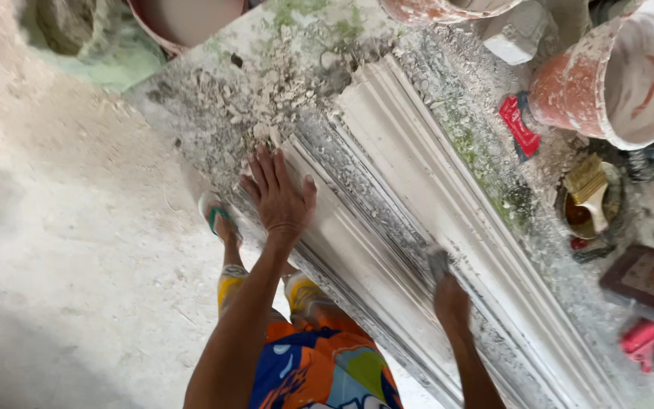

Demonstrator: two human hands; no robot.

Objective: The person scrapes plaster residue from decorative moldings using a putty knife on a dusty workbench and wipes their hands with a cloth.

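My left hand (278,197) lies flat, fingers spread, on the near end of a long white plaster cornice moulding (433,204) that runs diagonally along a dusty workbench (213,91). My right hand (448,295) is closed around a small grey tool, blurred, and presses it against the moulding's grooves further along. Crumbled plaster bits (281,95) are piled on the bench just beyond my left hand's fingertips.
A plaster-smeared orange bucket (615,76) stands at the far right, with a red scraper (520,125) beside it. A brush rests in a small bowl (592,197). Another bucket (187,19) sits at the top. The dusty floor (54,250) and my sandalled foot (217,216) lie left.
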